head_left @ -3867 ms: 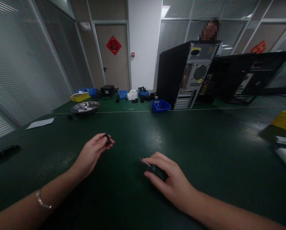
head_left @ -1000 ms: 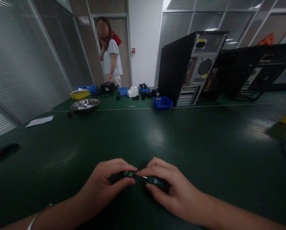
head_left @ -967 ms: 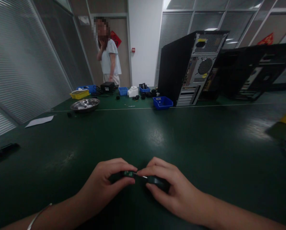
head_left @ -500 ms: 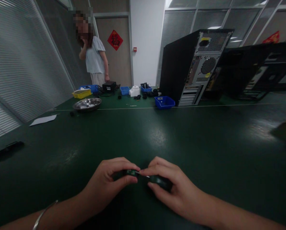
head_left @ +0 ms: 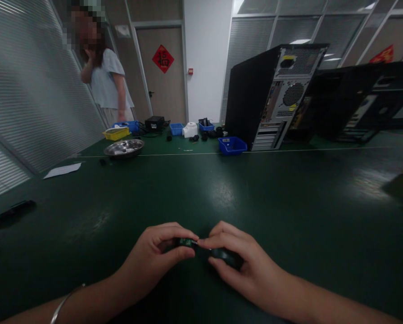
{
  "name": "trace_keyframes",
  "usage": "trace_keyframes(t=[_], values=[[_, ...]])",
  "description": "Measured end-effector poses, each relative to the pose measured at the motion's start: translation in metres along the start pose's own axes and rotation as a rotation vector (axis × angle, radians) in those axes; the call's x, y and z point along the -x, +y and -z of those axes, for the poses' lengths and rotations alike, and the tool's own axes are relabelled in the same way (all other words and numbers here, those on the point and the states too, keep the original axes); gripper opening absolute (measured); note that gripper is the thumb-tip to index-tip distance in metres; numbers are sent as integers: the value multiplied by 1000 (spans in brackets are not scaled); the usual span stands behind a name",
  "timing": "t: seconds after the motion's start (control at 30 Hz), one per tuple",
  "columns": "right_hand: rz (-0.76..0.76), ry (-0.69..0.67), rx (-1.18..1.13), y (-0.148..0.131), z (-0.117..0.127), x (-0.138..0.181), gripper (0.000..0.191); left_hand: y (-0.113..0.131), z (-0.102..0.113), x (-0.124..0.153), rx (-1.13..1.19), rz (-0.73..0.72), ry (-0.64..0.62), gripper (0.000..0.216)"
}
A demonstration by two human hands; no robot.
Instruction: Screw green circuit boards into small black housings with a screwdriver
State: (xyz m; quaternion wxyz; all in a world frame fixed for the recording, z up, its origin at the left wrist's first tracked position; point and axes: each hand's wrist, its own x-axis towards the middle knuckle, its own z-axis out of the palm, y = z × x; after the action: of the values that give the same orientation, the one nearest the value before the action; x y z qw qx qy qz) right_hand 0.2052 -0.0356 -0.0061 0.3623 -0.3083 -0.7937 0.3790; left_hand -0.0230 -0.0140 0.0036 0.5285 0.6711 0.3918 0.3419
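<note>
Low in the middle of the head view, my left hand (head_left: 164, 252) pinches a small dark green part with light markings (head_left: 186, 242) between thumb and fingers. Facing it, my right hand (head_left: 235, 256) is closed around a smooth, dark, rounded object (head_left: 225, 255) whose kind I cannot make out. A thin shiny metal bit shows between the two hands, by the right index fingertip. The fingertips of both hands almost meet there. My fingers hide much of both held things.
Past my hands, a steel bowl (head_left: 124, 148), a blue bin (head_left: 232, 146) and a black computer tower (head_left: 272, 99) stand on the green table (head_left: 187, 189). A dark object (head_left: 14, 213) and white paper (head_left: 62, 170) lie to the left. A person (head_left: 108, 81) stands beyond the table.
The person at the back has moved to the left. Both hands keep their grips and have hardly shifted.
</note>
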Motion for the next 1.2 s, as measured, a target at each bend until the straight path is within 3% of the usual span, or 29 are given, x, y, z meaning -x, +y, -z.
trace_keyframes(t=[0.5,0.7,0.9,1.2], values=[[23,-7,-18,-1,1,0,32,1,0,0,-34,7,12,14],[24,-8,-16,-2,1,0,32,-1,0,-2,57,3,-39,14],[-6,-6,1,-4,3,1,34,-5,1,-4,259,154,-116,19],[-9,-21,13,-4,2,1,33,-1,-1,0,199,54,-242,15]])
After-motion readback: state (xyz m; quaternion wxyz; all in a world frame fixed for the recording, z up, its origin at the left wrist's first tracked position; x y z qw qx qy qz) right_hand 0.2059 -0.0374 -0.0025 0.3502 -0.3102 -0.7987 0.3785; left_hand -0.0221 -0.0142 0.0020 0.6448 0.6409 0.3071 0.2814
